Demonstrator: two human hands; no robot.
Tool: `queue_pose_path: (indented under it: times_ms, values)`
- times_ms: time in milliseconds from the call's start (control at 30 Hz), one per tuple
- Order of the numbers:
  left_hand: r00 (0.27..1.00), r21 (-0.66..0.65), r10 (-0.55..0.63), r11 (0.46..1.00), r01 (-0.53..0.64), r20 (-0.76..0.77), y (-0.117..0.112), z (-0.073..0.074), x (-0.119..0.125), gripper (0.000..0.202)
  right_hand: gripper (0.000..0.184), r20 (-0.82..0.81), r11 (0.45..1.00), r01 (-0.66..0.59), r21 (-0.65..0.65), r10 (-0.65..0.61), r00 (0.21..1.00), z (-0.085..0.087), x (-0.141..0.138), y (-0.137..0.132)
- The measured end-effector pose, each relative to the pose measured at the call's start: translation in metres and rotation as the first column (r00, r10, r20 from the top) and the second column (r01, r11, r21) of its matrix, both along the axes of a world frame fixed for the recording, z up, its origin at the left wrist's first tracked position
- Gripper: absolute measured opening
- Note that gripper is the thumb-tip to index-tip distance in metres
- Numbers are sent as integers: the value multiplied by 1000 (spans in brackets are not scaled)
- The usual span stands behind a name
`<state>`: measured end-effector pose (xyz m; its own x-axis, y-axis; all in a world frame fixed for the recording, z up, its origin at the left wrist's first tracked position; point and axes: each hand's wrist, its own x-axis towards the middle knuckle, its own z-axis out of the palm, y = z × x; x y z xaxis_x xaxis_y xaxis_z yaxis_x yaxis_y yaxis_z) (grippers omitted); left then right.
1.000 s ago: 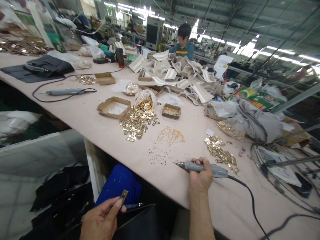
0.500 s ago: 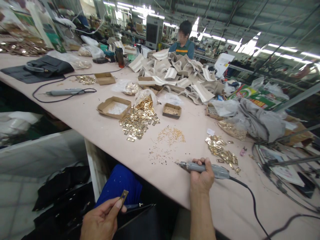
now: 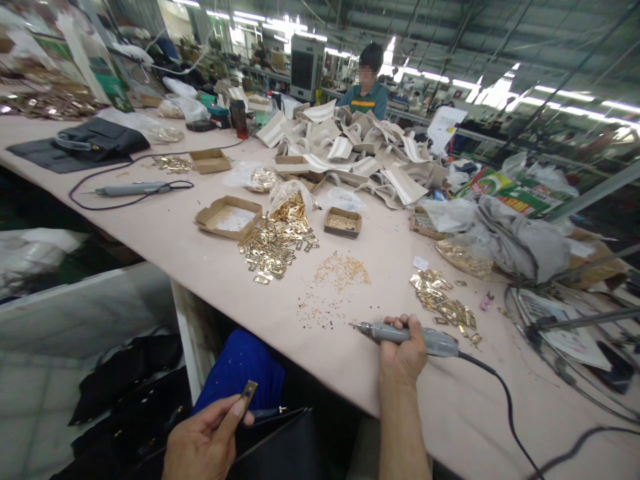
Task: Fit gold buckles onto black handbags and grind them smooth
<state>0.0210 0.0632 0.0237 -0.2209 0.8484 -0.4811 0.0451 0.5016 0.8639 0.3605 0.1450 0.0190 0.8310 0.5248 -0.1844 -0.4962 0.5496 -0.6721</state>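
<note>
Between the thumb and fingers of my left hand (image 3: 207, 433) is a small gold metal plate (image 3: 249, 392) with a slot in it. Below that hand a black bag (image 3: 280, 443) lies partly in view at my lap. My right hand (image 3: 404, 350) is closed around a grey electric screwdriver (image 3: 435, 342), its tip pointing left just over the table. Near the tip, tiny gold screws (image 3: 345, 270) and some dark ones are scattered. A heap of gold plates (image 3: 270, 247) lies farther back, and a smaller pile of gold plates (image 3: 443, 300) is right of the screwdriver.
Small cardboard boxes (image 3: 230, 233) stand behind the screws. A second screwdriver (image 3: 133, 189) lies at left, near a black bag piece (image 3: 95, 143). Beige bag parts (image 3: 350, 147) are heaped at the back, before a co-worker (image 3: 369, 93). Black bags (image 3: 130, 393) fill a bin at lower left.
The view has shifted very slightly. Both hands keep the same hold, and the plate and screwdriver stay almost where they were.
</note>
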Motion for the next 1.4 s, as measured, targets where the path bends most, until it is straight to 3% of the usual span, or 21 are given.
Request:
queue_pose_path:
  times_ms: [200,567,733,933,1267,1400]
  values:
    - [997,54,-11,998,15,-73,1,5,1,60,32,0,1000,11,-12,-11,1000,0,-1,1]
    - [999,26,-22,999,21,26,-2,-4,-2,59,32,-37,999,-52,2,52,998,2,2,-10]
    - [999,41,-22,999,21,40,-3,5,0,55,35,-1,1000,-17,-25,17,1000,1,-1,-15]
    - [996,133,-28,990,39,-85,-4,17,0,63,36,9,998,37,-60,-37,999,2,-5,-16]
    - [994,149,-49,987,64,-102,-7,7,-6,57,33,-10,993,90,-82,-92,996,1,-2,-20]
    - [990,145,-65,986,83,-126,-7,9,-6,59,33,-22,996,49,-71,-51,998,-1,4,-21]
